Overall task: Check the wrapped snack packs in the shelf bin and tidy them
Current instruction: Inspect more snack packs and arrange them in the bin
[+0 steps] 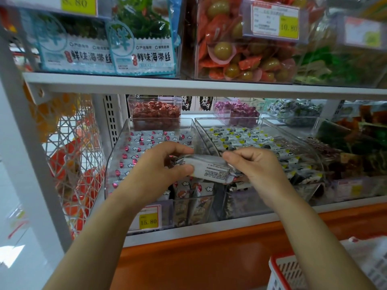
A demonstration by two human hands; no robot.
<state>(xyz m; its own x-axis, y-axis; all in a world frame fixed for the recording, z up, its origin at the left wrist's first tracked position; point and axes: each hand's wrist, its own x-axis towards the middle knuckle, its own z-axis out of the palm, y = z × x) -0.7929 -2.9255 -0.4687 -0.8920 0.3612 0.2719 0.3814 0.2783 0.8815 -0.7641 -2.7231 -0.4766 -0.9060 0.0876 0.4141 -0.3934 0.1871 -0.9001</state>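
Shop shelf (188,84) carries clear bins (117,155) of snacks. Left hand (159,166) and right hand (257,164) pinch one silver pack (209,166) by its ends, above the bins.

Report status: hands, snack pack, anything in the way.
Left hand and right hand pinch opposite ends of one silver snack pack. Held in front of the clear bin. Nothing blocking.
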